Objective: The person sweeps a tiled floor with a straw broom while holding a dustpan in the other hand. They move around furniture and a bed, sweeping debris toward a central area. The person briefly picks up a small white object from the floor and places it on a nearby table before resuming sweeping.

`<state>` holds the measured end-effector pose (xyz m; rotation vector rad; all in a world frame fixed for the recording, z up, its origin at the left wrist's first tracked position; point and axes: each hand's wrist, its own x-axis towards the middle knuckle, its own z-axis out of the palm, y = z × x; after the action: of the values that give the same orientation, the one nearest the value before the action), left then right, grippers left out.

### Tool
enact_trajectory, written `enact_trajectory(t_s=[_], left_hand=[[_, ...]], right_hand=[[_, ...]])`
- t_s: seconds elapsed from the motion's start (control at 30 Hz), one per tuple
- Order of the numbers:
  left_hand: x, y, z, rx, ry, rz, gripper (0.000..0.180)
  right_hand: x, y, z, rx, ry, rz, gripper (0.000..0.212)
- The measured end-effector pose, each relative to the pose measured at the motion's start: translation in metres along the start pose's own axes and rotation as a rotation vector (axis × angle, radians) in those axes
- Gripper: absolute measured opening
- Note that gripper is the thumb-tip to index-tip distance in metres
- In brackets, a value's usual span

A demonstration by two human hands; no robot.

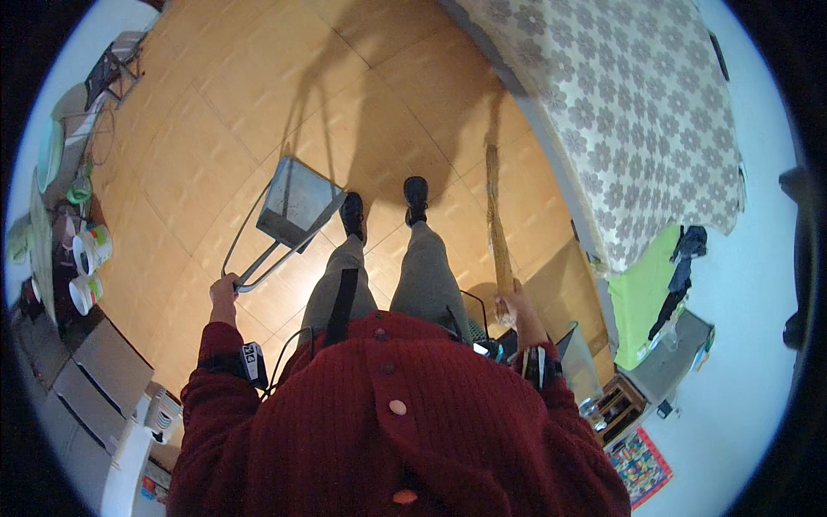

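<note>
At the left, my left hand is closed round the top of a long bent metal handle. The handle belongs to a grey dustpan, which hangs or rests low over the floor, left of my feet. I cannot tell whether it touches the floor. On the right, my right hand grips the near end of a long straw-coloured stick, rough like a broom. It points away from me and down toward the floor; I cannot make out a broom head. My feet stand between the two.
Tan tiled floor spreads ahead. A bed with a flowered cover stands at the right. White buckets, grey cabinets and a folded chair line the left. A grey box and a wooden crate stand at the near right.
</note>
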<state>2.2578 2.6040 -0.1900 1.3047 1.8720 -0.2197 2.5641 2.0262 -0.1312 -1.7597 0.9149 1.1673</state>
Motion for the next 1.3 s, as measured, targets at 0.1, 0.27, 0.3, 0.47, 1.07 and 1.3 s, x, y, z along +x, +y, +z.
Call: enact_trajectory(t_s=[0.1,0.27,0.3,0.47,1.07,1.3], left_hand=[[0.005,-0.004,0.003,-0.052,-0.004,-0.03,0.018],[0.01,-0.003,0.001,-0.094,-0.042,-0.007,0.019],[0.01,-0.002,0.0,-0.098,-0.036,-0.006,0.019],[0.012,-0.002,0.001,-0.138,-0.025,-0.018,0.018],[0.021,-0.003,0.009,-0.114,-0.044,0.047,0.019],[0.024,0.004,0.011,-0.158,-0.062,0.018,0.019]], right_hand=[[0.018,0.006,0.019,-0.074,-0.115,-0.078,0.069],[0.025,-0.012,0.113,-0.404,-0.116,-0.371,0.073],[0.021,-0.022,0.13,-0.353,-0.09,-0.354,0.074],[-0.008,-0.072,0.163,-0.317,-0.271,-0.454,0.075],[-0.013,-0.095,0.191,-0.232,-0.192,-0.405,0.049],[-0.025,-0.126,0.213,-0.204,-0.468,-0.349,0.076]])
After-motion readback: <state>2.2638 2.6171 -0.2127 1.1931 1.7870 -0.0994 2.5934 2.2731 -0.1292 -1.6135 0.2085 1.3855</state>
